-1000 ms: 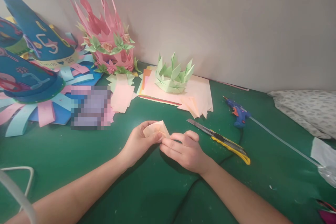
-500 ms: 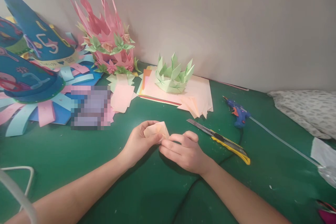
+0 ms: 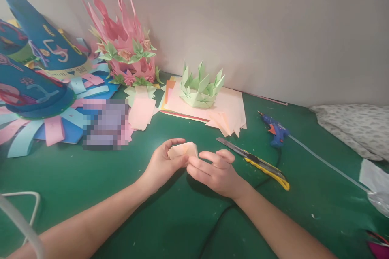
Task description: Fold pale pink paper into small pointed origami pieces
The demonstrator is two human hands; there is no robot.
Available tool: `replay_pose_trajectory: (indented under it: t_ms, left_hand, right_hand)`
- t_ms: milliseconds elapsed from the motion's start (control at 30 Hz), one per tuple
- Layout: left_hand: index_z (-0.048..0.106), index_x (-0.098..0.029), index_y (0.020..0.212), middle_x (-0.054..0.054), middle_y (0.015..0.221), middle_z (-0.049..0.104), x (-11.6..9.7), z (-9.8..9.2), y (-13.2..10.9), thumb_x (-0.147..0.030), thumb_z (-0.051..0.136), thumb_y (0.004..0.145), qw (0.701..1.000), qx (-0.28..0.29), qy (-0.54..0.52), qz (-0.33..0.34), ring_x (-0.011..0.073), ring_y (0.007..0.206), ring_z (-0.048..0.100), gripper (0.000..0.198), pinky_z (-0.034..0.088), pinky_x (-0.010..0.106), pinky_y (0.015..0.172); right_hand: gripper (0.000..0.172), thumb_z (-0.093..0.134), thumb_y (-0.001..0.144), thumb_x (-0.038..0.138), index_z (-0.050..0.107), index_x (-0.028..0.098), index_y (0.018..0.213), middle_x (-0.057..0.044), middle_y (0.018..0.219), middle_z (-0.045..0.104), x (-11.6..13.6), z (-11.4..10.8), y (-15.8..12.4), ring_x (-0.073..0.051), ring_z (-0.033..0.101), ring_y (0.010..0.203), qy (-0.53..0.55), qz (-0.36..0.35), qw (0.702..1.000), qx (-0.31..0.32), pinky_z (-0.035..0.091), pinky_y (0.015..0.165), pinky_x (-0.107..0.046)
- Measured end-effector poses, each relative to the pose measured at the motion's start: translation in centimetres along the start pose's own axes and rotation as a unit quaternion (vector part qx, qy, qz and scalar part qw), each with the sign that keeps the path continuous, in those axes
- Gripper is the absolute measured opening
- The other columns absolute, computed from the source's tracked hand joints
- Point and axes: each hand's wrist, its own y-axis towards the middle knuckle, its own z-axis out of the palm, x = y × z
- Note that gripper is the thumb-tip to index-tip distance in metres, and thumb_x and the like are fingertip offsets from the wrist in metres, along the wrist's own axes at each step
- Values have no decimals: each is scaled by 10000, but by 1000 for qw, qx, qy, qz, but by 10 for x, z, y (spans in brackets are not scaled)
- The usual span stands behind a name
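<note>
A small folded piece of peach paper (image 3: 182, 149) is pinched between both my hands just above the green table mat (image 3: 100, 178). My left hand (image 3: 161, 166) curls round its left side with thumb and fingers closed on it. My right hand (image 3: 217, 172) presses its fingertips against the paper's right edge. A yellow-handled utility knife (image 3: 258, 162) lies on the mat just right of my right hand, blade extended.
A green folded paper crown (image 3: 200, 87) sits on a stack of peach sheets (image 3: 231, 107) at the back. A pink paper crown (image 3: 123, 48), blue cone hats (image 3: 39, 36) and paper strips fill the left. A blue glue gun (image 3: 276, 129) and patterned cloth (image 3: 355, 127) lie right.
The peach paper has been turned and flattened slightly between my fingers; my right index finger lifted and straightened a little. Both hands stay in the same spot.
</note>
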Motion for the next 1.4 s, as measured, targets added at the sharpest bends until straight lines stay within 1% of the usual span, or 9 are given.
replay_pose_trajectory:
  t_ms: [100,233,433,733,900,1100,1167,1233,1400]
  left_hand:
    - [512,-166,1057,4,769,631,-2,0,0,-301,708,662,999,-13,-35,8,103,659,578,461,475,200,611]
    - [528,-162,1010,-9,783,621,-2,1,-2,-298,708,661,997,-31,-70,22,91,665,577,416,481,180,608]
    - [539,-175,994,-10,782,635,2,2,0,-285,689,673,998,-46,0,45,107,659,598,370,507,206,616]
    - [520,-168,1014,2,762,643,3,1,0,-279,685,669,999,-43,24,23,125,645,605,398,523,247,617]
    - [521,-164,1005,9,786,632,0,2,0,-288,695,658,999,-29,0,21,135,678,605,408,535,278,651]
    - [519,-179,1013,-10,743,612,0,0,-1,-327,694,661,999,-34,-11,33,109,623,569,420,481,221,596]
    - [519,-190,1006,-20,742,596,0,0,-1,-333,678,680,998,-43,-11,40,93,605,543,391,449,197,568]
    - [521,-197,993,-26,737,580,0,-1,-1,-340,663,694,998,-52,0,40,86,595,520,360,421,184,547]
    - [541,-195,919,-27,724,569,-2,-1,-2,-366,629,716,997,-52,43,46,95,605,500,280,402,188,552]
  right_hand:
    - [184,593,810,180,602,362,782,180,953,666,1,0,-2,-83,532,794,-14,-9,999,-42,304,716,-295]
    - [176,660,762,237,625,377,861,116,915,670,4,8,-6,-117,492,838,-42,55,995,-74,310,823,-317]
    - [125,698,728,252,652,331,814,55,927,645,5,17,-6,-153,454,913,-97,116,984,-95,299,863,-365]
    - [77,674,745,254,638,318,770,64,939,647,5,14,-5,-152,454,915,-90,107,986,-87,281,867,-371]
    - [148,616,771,165,614,309,733,68,925,665,4,7,-2,-163,485,876,-78,114,990,-40,280,839,-373]
    - [280,580,766,118,585,352,920,25,997,615,3,10,-7,-189,497,945,16,137,989,-61,286,881,-409]
    - [365,532,773,100,525,328,1058,-19,1068,577,2,10,-7,-211,498,991,115,201,970,-68,326,880,-425]
    - [350,472,810,119,474,270,1126,-57,1054,573,1,11,-6,-215,517,981,237,282,928,-58,392,843,-406]
    - [174,399,900,253,568,208,889,-27,832,598,-2,13,-1,-160,557,777,422,388,818,44,451,701,-288]
